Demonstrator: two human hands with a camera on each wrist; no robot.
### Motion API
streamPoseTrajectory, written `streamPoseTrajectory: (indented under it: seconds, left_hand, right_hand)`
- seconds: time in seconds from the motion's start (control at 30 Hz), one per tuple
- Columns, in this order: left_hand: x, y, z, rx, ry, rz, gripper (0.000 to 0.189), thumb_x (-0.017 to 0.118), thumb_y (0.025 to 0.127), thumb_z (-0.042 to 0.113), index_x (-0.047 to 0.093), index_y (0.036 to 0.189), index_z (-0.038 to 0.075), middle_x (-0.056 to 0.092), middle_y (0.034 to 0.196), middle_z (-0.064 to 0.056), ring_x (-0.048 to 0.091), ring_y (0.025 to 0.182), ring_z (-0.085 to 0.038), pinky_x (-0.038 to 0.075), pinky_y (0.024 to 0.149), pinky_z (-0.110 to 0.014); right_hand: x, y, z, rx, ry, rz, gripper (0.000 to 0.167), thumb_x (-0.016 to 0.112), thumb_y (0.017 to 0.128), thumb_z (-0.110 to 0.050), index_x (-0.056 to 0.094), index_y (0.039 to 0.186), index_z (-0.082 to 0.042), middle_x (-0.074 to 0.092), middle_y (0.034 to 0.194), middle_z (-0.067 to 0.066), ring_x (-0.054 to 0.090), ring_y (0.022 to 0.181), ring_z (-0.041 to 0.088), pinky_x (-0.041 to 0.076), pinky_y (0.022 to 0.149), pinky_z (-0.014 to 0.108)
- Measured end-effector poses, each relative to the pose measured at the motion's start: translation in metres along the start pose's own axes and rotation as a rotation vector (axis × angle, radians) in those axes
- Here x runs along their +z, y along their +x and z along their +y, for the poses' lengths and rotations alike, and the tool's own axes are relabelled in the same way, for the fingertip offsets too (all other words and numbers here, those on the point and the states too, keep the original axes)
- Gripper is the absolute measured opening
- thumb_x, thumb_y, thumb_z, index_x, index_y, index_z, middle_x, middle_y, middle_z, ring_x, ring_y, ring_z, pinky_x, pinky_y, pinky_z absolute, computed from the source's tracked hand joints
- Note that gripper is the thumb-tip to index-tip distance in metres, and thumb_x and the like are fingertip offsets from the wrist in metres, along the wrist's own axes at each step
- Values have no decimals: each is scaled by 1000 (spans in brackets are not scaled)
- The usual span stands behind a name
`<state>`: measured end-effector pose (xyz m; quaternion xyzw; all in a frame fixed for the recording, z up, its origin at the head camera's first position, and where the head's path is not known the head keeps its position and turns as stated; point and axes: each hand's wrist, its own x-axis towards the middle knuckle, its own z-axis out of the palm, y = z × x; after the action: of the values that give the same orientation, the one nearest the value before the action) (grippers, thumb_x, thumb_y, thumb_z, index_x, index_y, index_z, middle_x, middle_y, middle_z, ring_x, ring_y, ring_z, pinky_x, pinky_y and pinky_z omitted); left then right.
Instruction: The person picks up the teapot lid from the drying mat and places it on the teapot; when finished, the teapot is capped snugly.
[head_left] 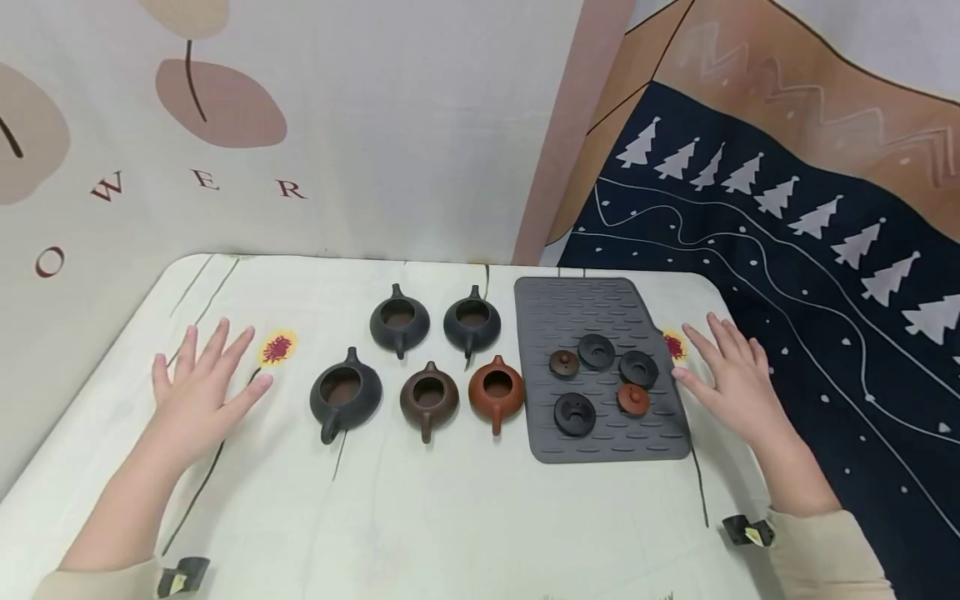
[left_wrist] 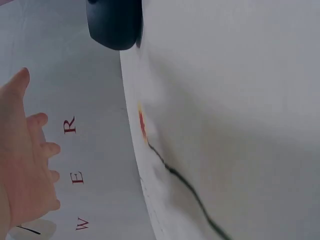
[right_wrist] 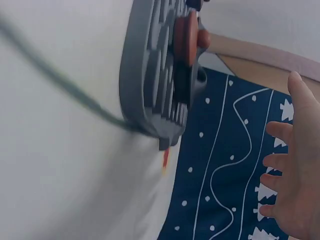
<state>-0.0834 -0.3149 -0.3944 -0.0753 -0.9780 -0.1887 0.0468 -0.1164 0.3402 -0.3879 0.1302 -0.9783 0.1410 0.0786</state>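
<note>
My left hand (head_left: 197, 400) is spread over the left side of the table, holding nothing. Nearest to it stands a large black teapot (head_left: 363, 398) without a lid. Behind are two smaller black teapots, a left one (head_left: 380, 333) and a right one (head_left: 491, 329). A brown teapot (head_left: 410, 410) and an orange-red teapot (head_left: 510, 406) stand in front, also lidless. On the right, my right hand (head_left: 735, 383) is spread beside a grey mat (head_left: 577, 308), apart from it. The mat bears a brown lid (head_left: 564, 363), an orange-red lid (head_left: 633, 400) and three black lids (head_left: 575, 415).
A white tablecloth (head_left: 420, 525) with printed flowers covers the table. Behind it hangs a pale printed cloth (head_left: 420, 125). A dark blue cloth with white trees (head_left: 825, 292) hangs at the right edge. Dark wrist mounts show at both sleeves.
</note>
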Motion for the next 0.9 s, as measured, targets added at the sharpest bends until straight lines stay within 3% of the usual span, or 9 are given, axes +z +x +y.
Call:
streamPoseTrajectory:
  seconds: [0.53, 0.77, 0.9]
  left_hand:
    - [28, 1, 15, 89, -253, 85, 71, 59, 94, 30, 25, 151, 7, 14, 155, -24, -6, 142, -40, -13, 104, -64]
    - [39, 2, 14, 128, -411, 36, 75, 62, 93, 20, 19, 153, 7, 15, 154, -26, -3, 141, -45, -10, 106, -63]
    - [45, 1, 14, 88, -507, -40, 81, 65, 91, 18, 16, 154, 11, 11, 156, -24, -2, 141, -46, -2, 104, -68]
  right_hand:
    - [26, -14, -29, -40, 216, 117, 55, 63, 93, -33, 51, 134, 1, 37, 141, 26, 28, 129, 48, 14, 106, 62]
    - [37, -17, -46, -40, 287, 153, 48, 75, 84, -23, 60, 124, -1, 48, 127, 21, 38, 120, 41, 27, 95, 64]
    - [43, -17, -56, -50, 322, 158, 46, 81, 77, -15, 65, 118, -3, 52, 117, 14, 43, 112, 32, 35, 88, 56]
